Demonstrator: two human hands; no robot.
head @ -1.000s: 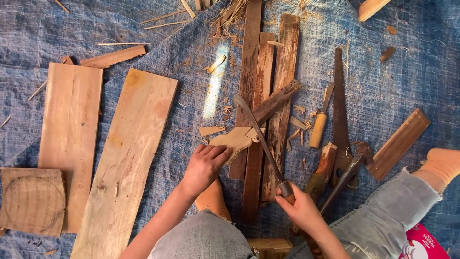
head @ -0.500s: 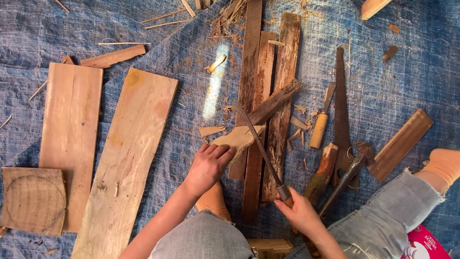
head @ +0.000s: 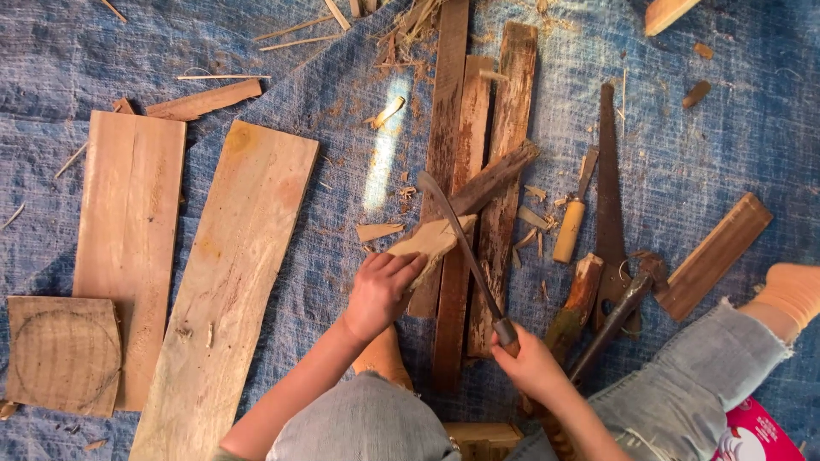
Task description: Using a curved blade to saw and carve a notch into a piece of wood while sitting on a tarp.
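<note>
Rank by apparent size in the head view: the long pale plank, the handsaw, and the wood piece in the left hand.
1. Long pale plank
2. Handsaw
3. Wood piece held in the left hand

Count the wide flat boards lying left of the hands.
2. One wide board lies at far left, its lower end over a square piece with a circle mark. The longer board lies tilted just right of it. Narrower planks in the middle aren't counted.
</note>
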